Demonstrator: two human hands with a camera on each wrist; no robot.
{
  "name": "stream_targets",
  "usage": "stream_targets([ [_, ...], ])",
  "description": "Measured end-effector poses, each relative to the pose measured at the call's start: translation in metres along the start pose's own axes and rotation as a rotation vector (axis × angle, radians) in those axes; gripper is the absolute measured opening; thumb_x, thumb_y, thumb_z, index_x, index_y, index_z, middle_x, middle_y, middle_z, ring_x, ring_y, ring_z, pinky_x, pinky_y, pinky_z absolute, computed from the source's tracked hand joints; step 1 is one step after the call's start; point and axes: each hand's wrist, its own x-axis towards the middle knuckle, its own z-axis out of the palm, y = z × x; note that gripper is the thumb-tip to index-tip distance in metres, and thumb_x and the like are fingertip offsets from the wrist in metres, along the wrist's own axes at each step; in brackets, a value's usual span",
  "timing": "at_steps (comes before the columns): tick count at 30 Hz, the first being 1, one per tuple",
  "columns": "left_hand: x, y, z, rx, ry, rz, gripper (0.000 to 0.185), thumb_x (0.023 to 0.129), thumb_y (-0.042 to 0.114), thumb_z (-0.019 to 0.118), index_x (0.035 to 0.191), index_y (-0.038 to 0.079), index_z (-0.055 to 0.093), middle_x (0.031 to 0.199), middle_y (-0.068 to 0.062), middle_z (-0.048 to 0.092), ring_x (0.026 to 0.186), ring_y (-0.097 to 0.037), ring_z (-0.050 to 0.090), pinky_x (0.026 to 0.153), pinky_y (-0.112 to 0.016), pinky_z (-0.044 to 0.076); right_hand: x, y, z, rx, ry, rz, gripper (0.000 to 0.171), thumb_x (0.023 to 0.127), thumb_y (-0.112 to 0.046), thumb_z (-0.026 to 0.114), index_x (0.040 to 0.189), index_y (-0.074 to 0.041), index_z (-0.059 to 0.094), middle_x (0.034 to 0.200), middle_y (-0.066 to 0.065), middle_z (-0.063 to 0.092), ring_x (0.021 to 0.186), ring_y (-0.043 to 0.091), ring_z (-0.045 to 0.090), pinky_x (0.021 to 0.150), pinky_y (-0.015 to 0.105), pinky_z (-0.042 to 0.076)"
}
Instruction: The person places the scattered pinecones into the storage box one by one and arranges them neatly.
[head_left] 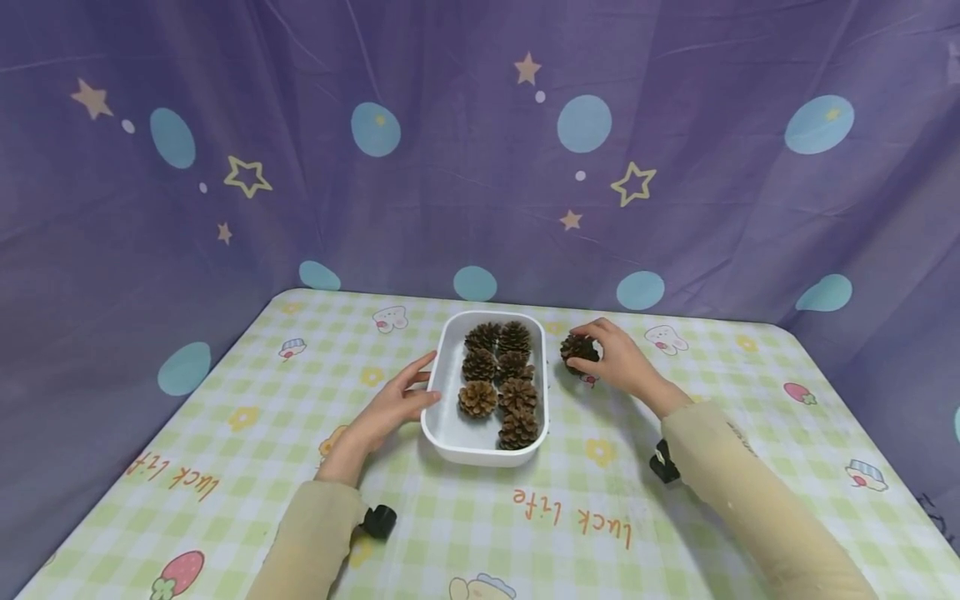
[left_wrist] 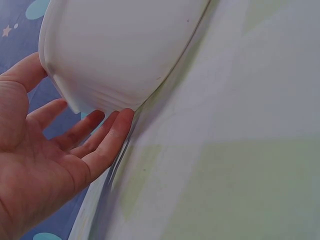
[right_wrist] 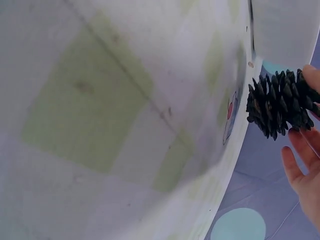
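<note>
Left hand [head_left: 390, 408] at a white tray [head_left: 450, 433], right hand [head_left: 618, 358] on a pine cone [head_left: 579, 350].

On the checked tabletop [head_left: 225, 433]: left fingers [left_wrist: 107, 137] straight and relaxed, touching the tray's left wall. Inside the tray, seven pine cones [head_left: 498, 379] in two rows. Just right of the tray's far end, right fingers curled round a single dark pine cone, near the tabletop. Behind, a purple starred cloth [head_left: 480, 150].
</note>
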Motion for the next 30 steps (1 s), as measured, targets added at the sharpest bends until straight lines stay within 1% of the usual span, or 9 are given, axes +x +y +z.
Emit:
stream_targets([
  [6,0.0,0.001,0.0,-0.002,0.001,0.0,0.068,0.088,0.025,0.059,0.144,0.032,0.022,0.137,-0.014,0.036,0.115,-0.035,0.049,0.085,-0.039,0.052,-0.003,-0.007,-0.001,0.004,0.02,-0.036,0.049,0.08,-0.041,0.066,0.12,-0.014,0.057,0.112,0.005,0.052,0.104,0.025,0.052,0.088,0.045,0.045],
  [12,0.0,0.002,0.0,-0.001,-0.004,0.005,0.066,0.089,0.023,0.058,0.144,0.033,0.022,0.138,-0.015,0.036,0.116,-0.035,0.048,0.086,-0.039,0.052,-0.006,-0.011,-0.002,0.015,0.03,-0.073,0.048,0.082,-0.041,0.065,0.121,-0.014,0.056,0.109,0.003,0.052,0.096,0.021,0.053,0.08,0.041,0.047],
  [14,0.001,0.001,0.0,-0.004,-0.004,0.004,0.065,0.09,0.021,0.057,0.144,0.033,0.022,0.138,-0.015,0.035,0.117,-0.036,0.047,0.085,-0.039,0.052,-0.007,-0.012,-0.003,0.016,0.033,-0.078,0.047,0.082,-0.04,0.064,0.12,-0.014,0.056,0.109,0.003,0.052,0.095,0.02,0.052,0.079,0.041,0.046],
  [19,0.002,0.001,-0.001,-0.013,-0.005,-0.014,0.064,0.092,0.018,0.054,0.144,0.033,0.022,0.139,-0.015,0.033,0.118,-0.037,0.046,0.085,-0.039,0.052,-0.008,-0.016,-0.005,0.023,0.03,-0.068,0.044,0.083,-0.04,0.063,0.119,-0.017,0.056,0.11,0.001,0.051,0.1,0.02,0.051,0.084,0.042,0.046],
  [22,0.0,0.006,0.0,-0.02,-0.014,-0.024,0.065,0.092,0.015,0.054,0.145,0.03,0.02,0.14,-0.017,0.032,0.119,-0.039,0.044,0.086,-0.041,0.051,-0.009,-0.019,-0.006,0.032,0.031,-0.072,0.043,0.082,-0.04,0.064,0.119,-0.018,0.056,0.113,0.0,0.052,0.103,0.02,0.051,0.088,0.041,0.046],
  [26,-0.004,0.012,0.001,-0.028,-0.023,-0.023,0.066,0.092,0.013,0.053,0.146,0.026,0.018,0.14,-0.019,0.031,0.119,-0.041,0.043,0.087,-0.043,0.05,-0.009,-0.023,-0.008,0.027,0.044,-0.099,0.044,0.082,-0.039,0.065,0.119,-0.017,0.056,0.117,0.001,0.055,0.106,0.022,0.053,0.089,0.041,0.046],
  [30,-0.002,0.008,0.001,-0.021,-0.014,-0.019,0.065,0.091,0.016,0.054,0.145,0.029,0.02,0.14,-0.017,0.032,0.119,-0.039,0.045,0.086,-0.041,0.051,-0.01,-0.028,-0.009,0.012,0.049,-0.111,0.045,0.081,-0.04,0.065,0.119,-0.017,0.057,0.116,0.002,0.057,0.105,0.022,0.054,0.088,0.04,0.047],
])
